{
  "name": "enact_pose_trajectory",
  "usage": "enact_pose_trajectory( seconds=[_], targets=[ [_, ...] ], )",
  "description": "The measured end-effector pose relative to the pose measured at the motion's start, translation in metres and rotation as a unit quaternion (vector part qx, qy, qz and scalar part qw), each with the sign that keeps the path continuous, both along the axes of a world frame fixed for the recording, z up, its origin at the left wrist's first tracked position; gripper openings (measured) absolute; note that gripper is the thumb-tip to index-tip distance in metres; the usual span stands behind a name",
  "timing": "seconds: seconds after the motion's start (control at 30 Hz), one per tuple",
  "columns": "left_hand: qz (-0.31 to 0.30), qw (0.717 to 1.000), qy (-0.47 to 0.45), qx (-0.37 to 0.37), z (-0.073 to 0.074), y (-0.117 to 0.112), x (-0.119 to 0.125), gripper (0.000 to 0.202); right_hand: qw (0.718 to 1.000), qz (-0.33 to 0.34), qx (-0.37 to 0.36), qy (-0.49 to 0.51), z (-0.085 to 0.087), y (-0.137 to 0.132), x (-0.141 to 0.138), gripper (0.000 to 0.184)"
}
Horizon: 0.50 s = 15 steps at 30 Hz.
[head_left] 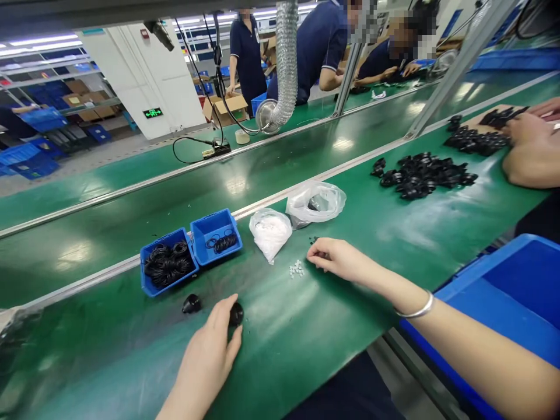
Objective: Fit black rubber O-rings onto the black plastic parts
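My left hand [209,344] rests on the green bench, thumb and fingers curled round a black round plastic part [237,315]. Just beyond it lies another black plastic part [191,303]. My right hand [335,256] is low over the bench with its fingertips pressed together; what they pinch, if anything, is hidden. Beside those fingertips are a small pile of white pieces [296,269] and a few tiny black pieces [312,240]. Behind them stand an open bag of white pieces [270,230] and a clear bag [301,207] with something dark inside.
Two blue bins hold black rings: a fuller left bin [151,286] and a right bin [199,230]. A heap of black parts [422,175] lies farther right, near a co-worker's hands [531,140]. A large blue crate [503,291] stands below the bench edge. Metal posts [464,64] rise behind.
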<state>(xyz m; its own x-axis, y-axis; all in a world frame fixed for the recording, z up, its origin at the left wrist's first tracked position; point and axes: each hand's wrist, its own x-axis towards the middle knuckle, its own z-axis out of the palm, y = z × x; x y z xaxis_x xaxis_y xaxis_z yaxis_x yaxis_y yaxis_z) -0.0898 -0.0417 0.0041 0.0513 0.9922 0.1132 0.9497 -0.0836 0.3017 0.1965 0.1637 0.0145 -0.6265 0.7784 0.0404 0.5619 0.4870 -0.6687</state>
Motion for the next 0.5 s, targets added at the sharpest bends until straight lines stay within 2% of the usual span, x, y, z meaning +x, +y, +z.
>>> enact_pose_trajectory(
  seconds=[0.1,0.2,0.27,0.33,0.4,0.43,0.5],
  targets=[
    [-0.028,0.996,-0.051,-0.062,0.003,0.006,0.028,0.046,1.000,0.006,0.014,0.008,-0.008,-0.008,-0.011,0.011],
    [-0.061,0.988,-0.106,-0.090,0.003,0.015,0.047,0.041,0.999,-0.015,0.031,0.015,-0.019,-0.012,-0.018,0.012],
    [-0.055,0.979,-0.167,-0.101,0.000,0.021,0.053,0.039,0.998,-0.033,0.041,0.015,-0.024,-0.013,-0.021,0.013],
    [-0.017,0.961,-0.252,-0.112,-0.004,0.025,0.052,0.037,0.998,-0.041,0.050,0.015,-0.027,-0.014,-0.023,0.013],
    [0.038,0.915,-0.378,-0.139,-0.006,0.027,0.049,0.038,0.998,-0.038,0.057,0.015,-0.029,-0.015,-0.023,0.012],
    [0.063,0.876,-0.452,-0.154,-0.007,0.028,0.048,0.041,0.998,-0.034,0.059,0.016,-0.030,-0.015,-0.022,0.012],
    [0.103,0.776,-0.598,-0.172,-0.005,0.028,0.044,0.044,0.998,-0.024,0.063,0.019,-0.031,-0.015,-0.021,0.011]
  ],
)
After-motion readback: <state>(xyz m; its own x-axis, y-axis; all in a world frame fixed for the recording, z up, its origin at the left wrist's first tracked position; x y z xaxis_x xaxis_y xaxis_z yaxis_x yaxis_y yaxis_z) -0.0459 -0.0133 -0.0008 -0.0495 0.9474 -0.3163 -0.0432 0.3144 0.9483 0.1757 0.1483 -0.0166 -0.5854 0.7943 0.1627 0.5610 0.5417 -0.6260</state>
